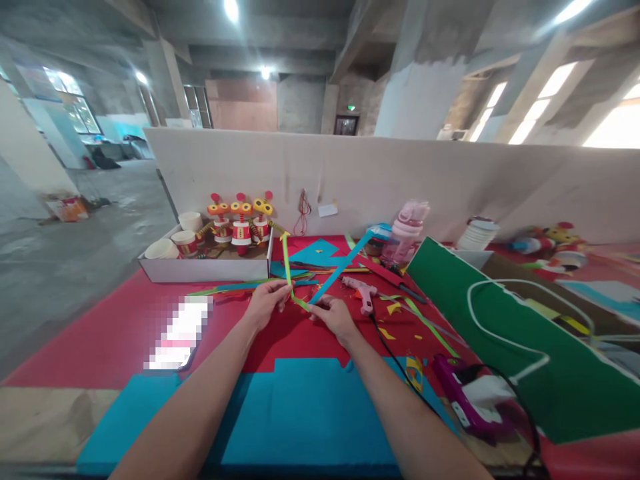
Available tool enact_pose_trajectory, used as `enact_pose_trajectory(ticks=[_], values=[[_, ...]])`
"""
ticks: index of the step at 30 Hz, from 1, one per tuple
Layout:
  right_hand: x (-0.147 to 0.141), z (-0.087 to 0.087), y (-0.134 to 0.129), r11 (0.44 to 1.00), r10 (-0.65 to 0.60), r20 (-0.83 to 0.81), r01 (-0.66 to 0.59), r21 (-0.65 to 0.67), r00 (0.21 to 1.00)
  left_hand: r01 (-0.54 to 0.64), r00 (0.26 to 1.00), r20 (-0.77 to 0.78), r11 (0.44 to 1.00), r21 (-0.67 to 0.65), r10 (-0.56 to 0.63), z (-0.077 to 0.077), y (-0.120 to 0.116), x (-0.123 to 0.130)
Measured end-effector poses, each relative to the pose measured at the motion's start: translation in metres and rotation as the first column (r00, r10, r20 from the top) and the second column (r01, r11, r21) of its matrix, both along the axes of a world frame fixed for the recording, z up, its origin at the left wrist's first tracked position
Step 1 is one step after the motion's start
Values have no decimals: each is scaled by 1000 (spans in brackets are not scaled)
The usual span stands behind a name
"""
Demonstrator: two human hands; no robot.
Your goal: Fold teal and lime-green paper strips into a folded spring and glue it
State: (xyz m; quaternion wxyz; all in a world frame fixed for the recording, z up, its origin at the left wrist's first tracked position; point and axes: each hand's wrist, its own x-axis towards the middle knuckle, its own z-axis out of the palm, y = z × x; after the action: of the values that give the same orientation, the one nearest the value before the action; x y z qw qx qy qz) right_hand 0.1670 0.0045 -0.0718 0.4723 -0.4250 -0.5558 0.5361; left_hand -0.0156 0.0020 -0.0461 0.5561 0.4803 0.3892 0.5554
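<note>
Both hands are raised over the red tabletop [235, 347], near its middle. Pinched in my left hand [267, 303] is a yellow-green paper strip [287, 259], which rises above the fingers and runs down across to the other hand. My right hand [336, 319] is closed on the lower end of a blue paper strip [343, 268], where it meets the green strip at an angle. The blue one slants up to the right. How the two ends are joined is hidden by the fingers. A pink glue gun [364, 293] lies just right of my right hand.
At the back left, a white box [215, 269] holds paper cups and several red-and-yellow cup figures. A pink bottle [407, 230] stands behind. Blue sheets [310, 413] cover the front. A green panel [500, 360], a purple power strip [465, 400] and cords lie right; a phone [180, 333] lies left.
</note>
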Motion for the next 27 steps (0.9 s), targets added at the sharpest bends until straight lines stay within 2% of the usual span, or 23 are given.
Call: enact_pose_trajectory(ticks=[4, 6, 10, 14, 17, 20, 22, 24, 27], values=[[1, 2, 0, 999, 10, -19, -9, 37, 1000, 169, 983, 86, 981, -96, -161, -3, -1, -3], [1, 3, -1, 999, 33, -30, -32, 43, 999, 206, 976, 96, 972, -110, -196, -4, -2, -3], [4, 6, -1, 997, 72, 21, -72, 17, 997, 84, 992, 105, 993, -81, -75, -3, 2, -5], [12, 12, 0, 999, 49, 135, -49, -2, 990, -93, 976, 194, 995, -28, 97, 2, 11, -25], [18, 17, 1, 999, 44, 168, -46, 3, 985, -221, 937, 271, 975, -24, 219, 5, 17, -48], [23, 17, 3, 999, 50, 137, -52, 11, 989, -326, 893, 323, 945, -13, 312, 7, 20, -67], [24, 15, 5, 1000, 7, 90, -6, -13, 996, -391, 853, 379, 920, 8, 359, 10, 20, -73], [23, 12, 7, 995, -70, 21, 71, -66, 997, -399, 848, 397, 916, 44, 351, 12, 18, -70], [16, 8, 7, 986, -141, -108, 129, -108, 984, -276, 935, 262, 953, 121, 238, 12, 12, -48]])
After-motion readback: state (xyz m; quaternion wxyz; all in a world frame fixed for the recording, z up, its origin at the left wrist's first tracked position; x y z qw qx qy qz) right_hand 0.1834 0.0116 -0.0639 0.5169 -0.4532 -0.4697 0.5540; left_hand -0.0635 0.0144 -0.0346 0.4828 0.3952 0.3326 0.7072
